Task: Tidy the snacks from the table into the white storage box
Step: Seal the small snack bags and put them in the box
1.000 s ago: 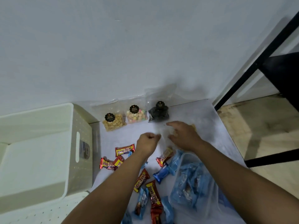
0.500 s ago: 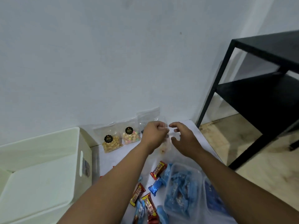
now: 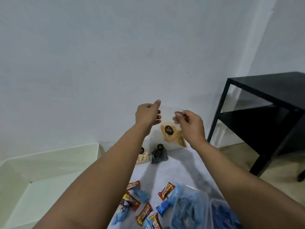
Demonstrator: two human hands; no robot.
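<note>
Two hands are raised before the wall, a clear snack pouch hanging between them. At far left the white storage box stands open, nothing visible inside it. The left hand is loosely spread beside the pouch's top corner — whether it touches the film I cannot tell. The right hand pinches the other top corner, so the pouch dangles tilted. Below, two more pouches lean at the wall, and candy bars lie scattered on the table. A one-corner pinch on slick film could slip — the pouch would likely drop among the bars, not into the box.
</note>
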